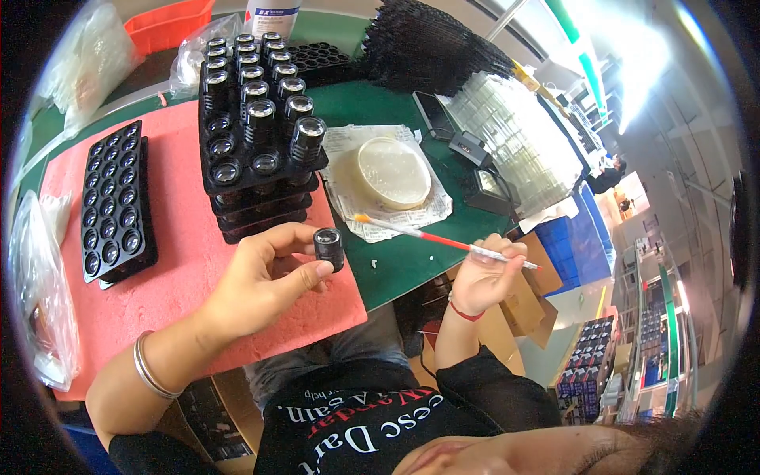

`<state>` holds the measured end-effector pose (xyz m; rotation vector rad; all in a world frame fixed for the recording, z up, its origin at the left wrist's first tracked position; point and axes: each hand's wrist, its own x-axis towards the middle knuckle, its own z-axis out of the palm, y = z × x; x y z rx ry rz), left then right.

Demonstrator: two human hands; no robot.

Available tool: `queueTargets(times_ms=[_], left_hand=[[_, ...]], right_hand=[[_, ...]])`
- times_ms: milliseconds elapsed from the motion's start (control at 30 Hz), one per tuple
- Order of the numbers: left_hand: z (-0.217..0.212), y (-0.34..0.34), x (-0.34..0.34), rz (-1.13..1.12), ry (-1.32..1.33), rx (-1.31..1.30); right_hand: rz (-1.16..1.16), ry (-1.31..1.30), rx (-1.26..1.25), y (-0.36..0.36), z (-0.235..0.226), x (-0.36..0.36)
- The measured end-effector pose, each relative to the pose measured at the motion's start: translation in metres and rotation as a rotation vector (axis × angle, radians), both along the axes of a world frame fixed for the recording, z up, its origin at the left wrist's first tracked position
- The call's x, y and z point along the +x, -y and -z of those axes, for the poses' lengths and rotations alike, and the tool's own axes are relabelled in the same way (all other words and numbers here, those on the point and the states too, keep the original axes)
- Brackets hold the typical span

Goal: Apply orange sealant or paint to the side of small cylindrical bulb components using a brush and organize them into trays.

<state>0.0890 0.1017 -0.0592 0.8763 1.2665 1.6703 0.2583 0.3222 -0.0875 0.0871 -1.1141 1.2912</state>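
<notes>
Between thumb and fingers, my left hand (265, 273) grips a short black cylinder with a glass top (328, 247), held above the pink foam sheet. My right hand (484, 277) pinches a thin paintbrush (439, 240) with a red and white handle; its orange-tipped bristles point left, over the edge of a paper sheet (356, 226). On that paper sits a round shallow dish (393, 174) with pale contents. Just beyond my left hand stands a stack of black trays (261, 210), its top one filled with several upright black lens cylinders (260, 119).
A second black tray with lens pieces (115, 202) lies left on the pink foam (182, 158). Clear plastic bags (47, 293) edge the left side. Farther back are a red bin (166, 24), a white bottle (269, 17), black stacked trays (427, 51) and clear trays (514, 142).
</notes>
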Motion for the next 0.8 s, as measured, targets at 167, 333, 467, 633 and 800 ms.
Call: queueTargets(times_ms=[167,333,467,633,800], left_hand=[[-0.002,0.000,0.000,-0.042,-0.021,-0.049],[0.000,0.000,0.001,-0.058,-0.021,-0.055],[0.000,0.000,0.001,-0.061,-0.067,-0.068],[-0.001,0.000,0.001,-0.047,-0.060,-0.054],[-0.004,0.000,0.000,-0.012,-0.039,-0.049]], right_hand=[[-0.067,0.014,0.011,0.011,-0.002,0.007],[-0.085,0.012,0.037,0.017,-0.001,0.009],[-0.028,0.031,0.032,0.019,0.001,0.007],[0.105,0.076,0.079,0.020,0.000,0.003],[0.098,0.094,0.051,0.019,0.001,0.000]])
